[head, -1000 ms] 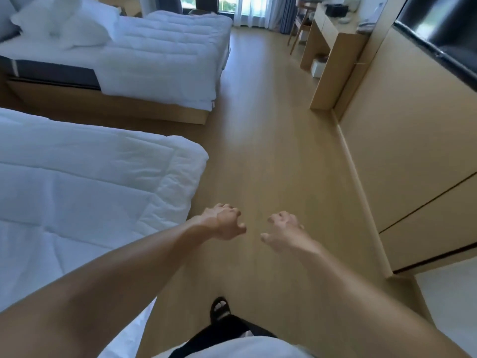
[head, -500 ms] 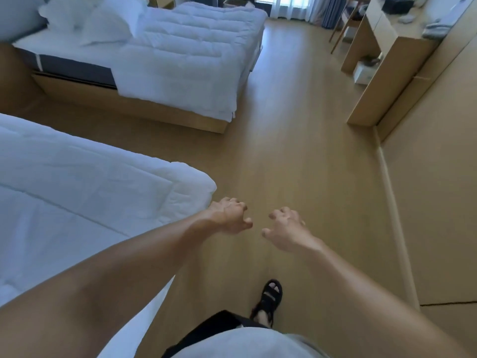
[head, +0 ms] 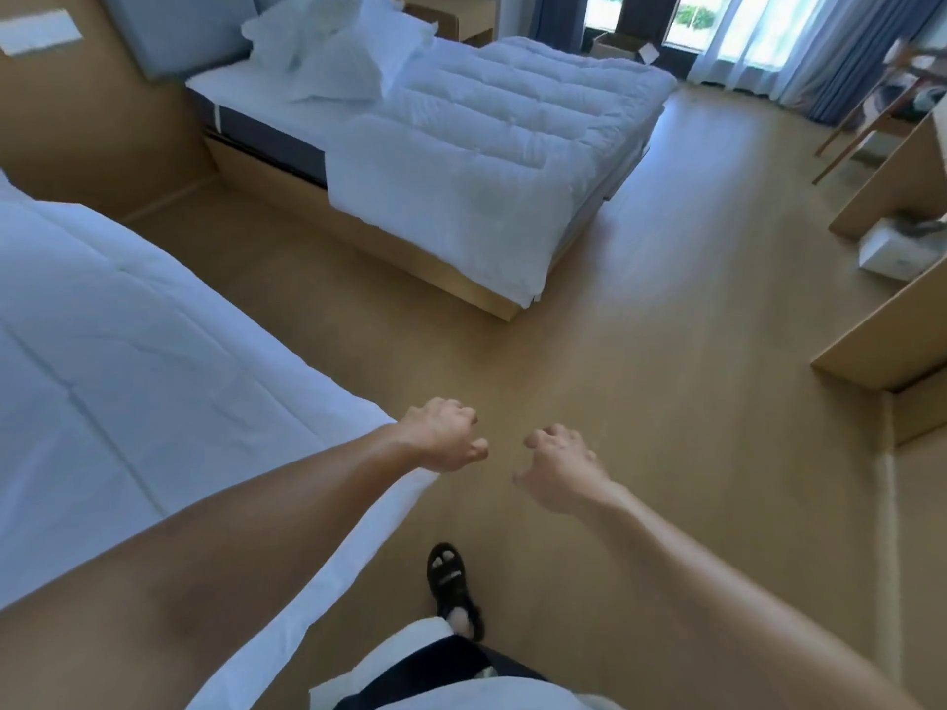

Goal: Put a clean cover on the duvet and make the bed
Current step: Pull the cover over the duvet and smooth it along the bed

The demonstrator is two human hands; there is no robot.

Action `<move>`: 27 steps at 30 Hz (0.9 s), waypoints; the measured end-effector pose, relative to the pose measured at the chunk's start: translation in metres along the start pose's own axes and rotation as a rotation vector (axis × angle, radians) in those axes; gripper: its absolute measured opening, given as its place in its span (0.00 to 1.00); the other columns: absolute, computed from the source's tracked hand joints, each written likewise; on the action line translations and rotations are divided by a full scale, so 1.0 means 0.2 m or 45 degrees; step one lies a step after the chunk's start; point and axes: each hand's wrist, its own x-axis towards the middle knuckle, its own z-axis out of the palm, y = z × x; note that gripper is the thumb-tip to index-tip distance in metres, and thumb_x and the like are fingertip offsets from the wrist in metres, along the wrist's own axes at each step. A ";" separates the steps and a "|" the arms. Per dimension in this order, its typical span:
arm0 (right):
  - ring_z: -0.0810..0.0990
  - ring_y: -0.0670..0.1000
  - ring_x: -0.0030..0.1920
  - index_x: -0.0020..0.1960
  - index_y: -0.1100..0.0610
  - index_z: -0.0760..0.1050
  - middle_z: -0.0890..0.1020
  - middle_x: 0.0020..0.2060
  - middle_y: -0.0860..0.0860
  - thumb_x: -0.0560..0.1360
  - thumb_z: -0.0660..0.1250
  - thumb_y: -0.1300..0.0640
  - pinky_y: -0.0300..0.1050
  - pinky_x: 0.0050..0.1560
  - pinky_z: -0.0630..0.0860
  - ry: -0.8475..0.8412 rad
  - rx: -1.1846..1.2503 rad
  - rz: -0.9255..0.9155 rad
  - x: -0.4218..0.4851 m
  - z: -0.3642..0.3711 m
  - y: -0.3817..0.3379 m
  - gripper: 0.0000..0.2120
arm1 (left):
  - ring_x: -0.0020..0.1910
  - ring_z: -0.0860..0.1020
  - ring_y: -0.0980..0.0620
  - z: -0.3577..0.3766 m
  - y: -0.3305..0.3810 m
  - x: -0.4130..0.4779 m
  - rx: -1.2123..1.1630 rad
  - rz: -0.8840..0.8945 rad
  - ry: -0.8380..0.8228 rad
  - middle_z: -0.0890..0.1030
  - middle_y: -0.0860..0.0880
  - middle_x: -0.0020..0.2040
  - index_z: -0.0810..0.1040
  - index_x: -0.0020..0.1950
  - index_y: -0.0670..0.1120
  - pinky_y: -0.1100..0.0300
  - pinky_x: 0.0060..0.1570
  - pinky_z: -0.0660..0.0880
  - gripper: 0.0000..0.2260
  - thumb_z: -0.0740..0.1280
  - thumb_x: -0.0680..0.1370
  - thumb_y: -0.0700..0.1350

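nearby, white duvet point(head: 153, 351), wood floor point(head: 640, 381)

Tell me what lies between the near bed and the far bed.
Only bare wooden floor separates the near bed from the far bed, as the head view shows.

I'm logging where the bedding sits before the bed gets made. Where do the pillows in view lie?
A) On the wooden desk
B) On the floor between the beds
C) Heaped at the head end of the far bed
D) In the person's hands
C: the white pillows lie in a heap at the head end of the far bed, not on the floor, the desk or in either hand.
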 end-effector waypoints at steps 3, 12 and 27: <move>0.63 0.56 0.72 0.72 0.53 0.67 0.68 0.69 0.53 0.78 0.64 0.41 0.52 0.68 0.65 0.005 -0.050 -0.045 0.32 -0.16 -0.01 0.28 | 0.75 0.62 0.47 -0.15 -0.10 0.28 -0.028 -0.038 0.019 0.65 0.48 0.77 0.64 0.77 0.50 0.47 0.71 0.63 0.28 0.56 0.80 0.61; 0.65 0.56 0.70 0.70 0.53 0.68 0.68 0.66 0.52 0.77 0.65 0.46 0.52 0.63 0.67 0.066 -0.186 -0.148 1.22 -0.78 -0.20 0.24 | 0.75 0.62 0.47 -0.76 -0.44 1.04 -0.092 -0.139 0.123 0.66 0.47 0.76 0.64 0.77 0.49 0.46 0.72 0.63 0.28 0.56 0.80 0.62; 0.63 0.56 0.72 0.74 0.52 0.67 0.67 0.70 0.52 0.77 0.61 0.48 0.54 0.69 0.66 -0.098 -0.324 -0.652 2.60 -1.47 -1.09 0.26 | 0.75 0.62 0.47 -1.44 -1.44 1.82 -0.406 -0.657 0.231 0.67 0.48 0.75 0.67 0.75 0.49 0.46 0.72 0.63 0.28 0.56 0.79 0.60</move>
